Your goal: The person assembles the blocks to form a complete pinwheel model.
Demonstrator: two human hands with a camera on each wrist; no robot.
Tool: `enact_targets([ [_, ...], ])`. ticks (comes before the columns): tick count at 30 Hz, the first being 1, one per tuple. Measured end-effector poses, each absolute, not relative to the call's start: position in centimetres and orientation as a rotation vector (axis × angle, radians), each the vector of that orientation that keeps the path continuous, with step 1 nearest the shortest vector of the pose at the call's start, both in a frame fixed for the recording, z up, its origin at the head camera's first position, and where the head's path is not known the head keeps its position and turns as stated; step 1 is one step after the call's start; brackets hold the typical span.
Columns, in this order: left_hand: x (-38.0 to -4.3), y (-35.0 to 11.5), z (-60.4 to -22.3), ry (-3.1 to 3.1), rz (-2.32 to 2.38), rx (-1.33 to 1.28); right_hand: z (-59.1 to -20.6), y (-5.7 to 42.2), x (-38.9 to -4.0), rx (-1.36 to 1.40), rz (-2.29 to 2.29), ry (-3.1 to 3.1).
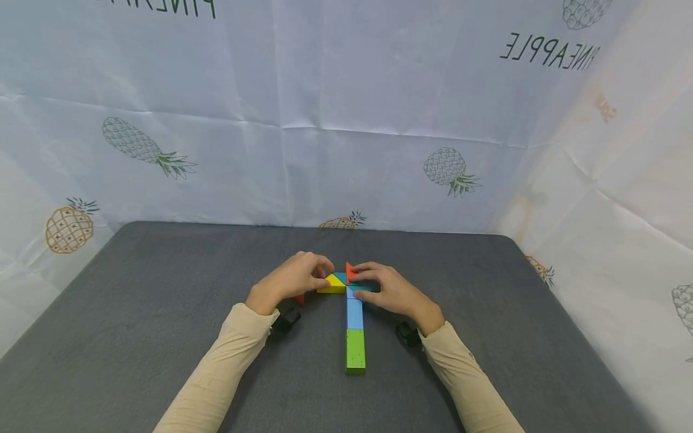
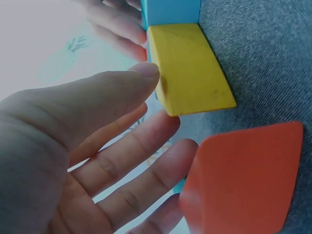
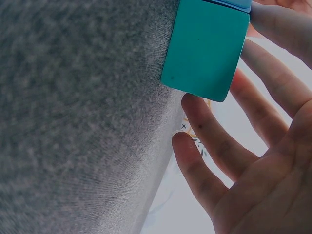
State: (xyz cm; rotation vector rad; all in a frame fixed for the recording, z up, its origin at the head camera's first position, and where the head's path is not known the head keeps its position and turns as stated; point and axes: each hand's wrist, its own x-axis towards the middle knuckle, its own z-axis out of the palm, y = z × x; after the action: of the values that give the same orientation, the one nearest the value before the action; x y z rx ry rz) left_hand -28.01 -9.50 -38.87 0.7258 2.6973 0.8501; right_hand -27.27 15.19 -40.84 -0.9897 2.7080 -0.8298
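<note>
My left hand [image 1: 295, 276] touches the slanted face of a yellow wedge block [image 2: 192, 68] with its thumb tip. Its other fingers are spread, near a red block [image 2: 248, 175] lying beside it. My right hand [image 1: 392, 291] reaches from the other side, its fingertips at an upright-pointing orange triangular block [image 1: 350, 273]. Its thumb is at a teal block [image 3: 207, 51]. Between the hands sits a blue triangular piece [image 1: 340, 277]. Below the cluster, a small light blue piece [image 1: 351, 293], a light blue block [image 1: 354, 314] and a green block [image 1: 355, 349] form a straight line.
A dark grey cloth covers the table [image 1: 162, 288]. Behind it hangs a white curtain [image 1: 303, 174] printed with pineapples. The line of blocks runs between the forearms toward the near edge.
</note>
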Motion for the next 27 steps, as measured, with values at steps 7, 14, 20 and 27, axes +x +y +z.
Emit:
enact_targets([
  [7,-28.2,-9.9,-38.5,2.697,0.866,0.726,-40.8,15.1,-27.3,-0.988,-0.82,2.709],
  [14,-28.3,-10.3,-38.1,2.709,0.872,0.684,-40.8,15.2,-27.3,-0.993,-0.826,2.709],
  [20,-28.3,-10.9,-37.9,2.733,0.876,0.658,-40.8,15.2,-27.3,-0.982,-0.839,2.706],
  [27,-28.2,-11.7,-37.6,2.749,0.896,0.63,-40.8,15.2,-27.3,-0.985,-0.827,2.711],
])
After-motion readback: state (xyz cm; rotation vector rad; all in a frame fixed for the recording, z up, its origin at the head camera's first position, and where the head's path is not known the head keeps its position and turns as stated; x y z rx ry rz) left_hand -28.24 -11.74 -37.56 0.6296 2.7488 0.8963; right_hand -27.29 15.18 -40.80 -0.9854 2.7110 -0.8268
